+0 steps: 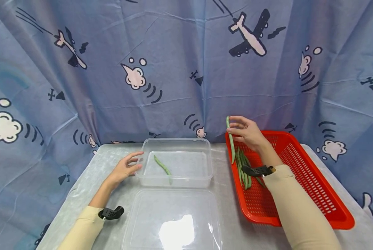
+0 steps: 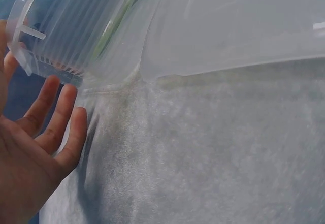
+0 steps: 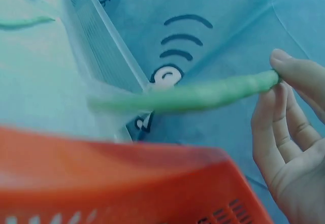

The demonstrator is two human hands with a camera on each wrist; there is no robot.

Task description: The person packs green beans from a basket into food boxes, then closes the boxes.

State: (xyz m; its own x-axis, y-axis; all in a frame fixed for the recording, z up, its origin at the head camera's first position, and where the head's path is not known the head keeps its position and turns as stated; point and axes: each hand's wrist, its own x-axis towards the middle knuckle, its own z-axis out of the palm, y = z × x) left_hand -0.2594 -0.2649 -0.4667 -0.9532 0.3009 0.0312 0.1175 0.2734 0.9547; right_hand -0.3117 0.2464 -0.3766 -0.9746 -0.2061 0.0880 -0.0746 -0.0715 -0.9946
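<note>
Right hand (image 1: 247, 133): thumb and fingertips closed in a pinch on one end of a green bean (image 1: 232, 146). Most of its length juts free beyond the fingertips, slanting down by the near-left rim of the red basket (image 1: 311, 180). More beans (image 1: 248, 181) lie in the basket, below the hand. Left hand (image 1: 123, 169): fingers spread, gently bent, at the left side of the clear container (image 1: 189, 163); contact uncertain. A single bean (image 1: 162, 165) lies inside, well apart from those fingers.
</note>
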